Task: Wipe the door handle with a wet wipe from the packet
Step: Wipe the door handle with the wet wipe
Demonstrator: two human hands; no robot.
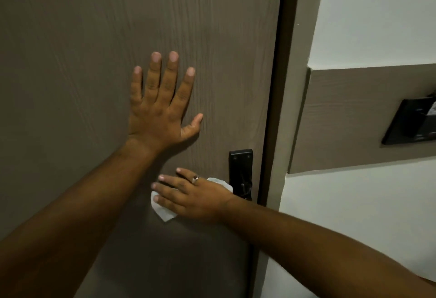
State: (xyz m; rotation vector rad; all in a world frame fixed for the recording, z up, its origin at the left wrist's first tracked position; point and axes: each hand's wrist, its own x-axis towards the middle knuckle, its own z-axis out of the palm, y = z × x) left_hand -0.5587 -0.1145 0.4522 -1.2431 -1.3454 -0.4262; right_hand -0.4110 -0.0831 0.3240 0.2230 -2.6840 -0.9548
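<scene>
My right hand (188, 195) lies over a white wet wipe (162, 212), which pokes out below the fingers and behind the knuckles. The hand and wipe cover the lever of the black door handle, so only its black backplate (240, 163) shows, near the door's right edge. A ring sits on one finger of that hand. My left hand (160, 106) is pressed flat on the grey-brown door (82, 61), fingers spread, above and left of the handle. The packet is not in view.
The dark door frame (276, 108) runs down just right of the handle. On the white wall beyond it is a grey-brown band (349, 118) with a black wall-mounted holder (410, 123).
</scene>
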